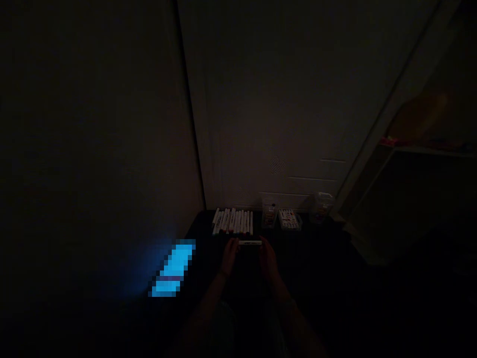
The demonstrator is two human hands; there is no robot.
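Left hand [230, 252] is drawn narrow, fingers pinching one end of a slim white cylindrical marker [250, 242] with dark print along its barrel; the right hand [269, 256] is equally narrow, its fingers on the opposite end. Held level and crosswise between the two, the marker is over a near-black surface [313, 263]; the gap below it is too dark to judge.

Just beyond the marker and mostly to its left lies a row of white cylindrical pens [233, 222], some with coloured ends. Beyond the marker to its right come an upright clear plastic container [269, 214], a clear plastic box of white pens [288, 219] and, farthest right, a second clear container [322, 208]. Well left of the marker glows a bright blue slanted patch [175, 263], too blocky to identify. Far right of the marker, a shelf [428, 150] bears a blurred, rounded orange thing [421, 115].
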